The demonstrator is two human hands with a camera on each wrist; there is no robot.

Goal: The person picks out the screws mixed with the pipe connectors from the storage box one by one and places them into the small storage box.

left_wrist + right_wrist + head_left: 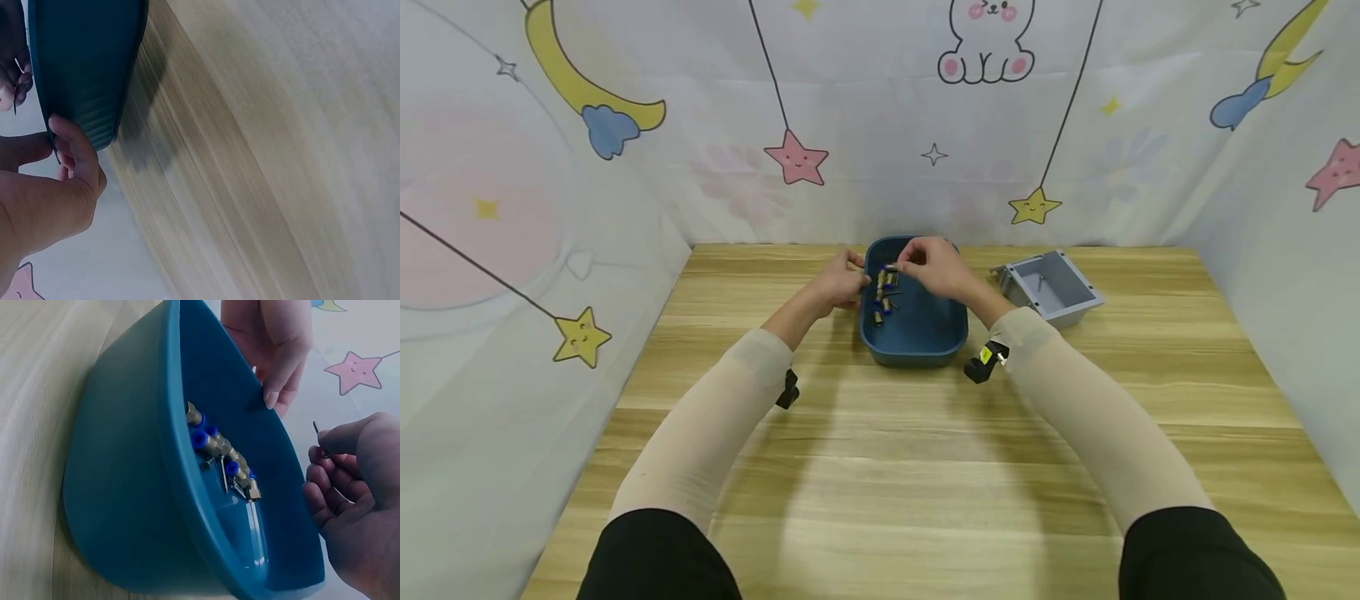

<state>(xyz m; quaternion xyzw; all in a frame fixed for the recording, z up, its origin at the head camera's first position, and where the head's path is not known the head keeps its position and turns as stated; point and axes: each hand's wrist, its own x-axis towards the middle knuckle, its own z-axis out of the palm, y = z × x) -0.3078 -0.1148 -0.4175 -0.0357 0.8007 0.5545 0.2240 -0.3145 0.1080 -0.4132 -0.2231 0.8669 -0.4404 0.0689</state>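
Pale wooden tabletop [880, 467], cartoon-printed fabric backdrop [865, 125] on three sides (moons, stars, a bunny), soft even light

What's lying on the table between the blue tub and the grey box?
Nothing: in the head view, only bare wooden table separates the blue tub from the grey box.

No readable text, label, brand, number or sign is found in any of the views. Only drawn figures, not writing, are shown on the backdrop cloth [880, 125]: stars, moons and a small animal. A yellow patch on the wrist strap [986, 356] is seen, too small to be read.
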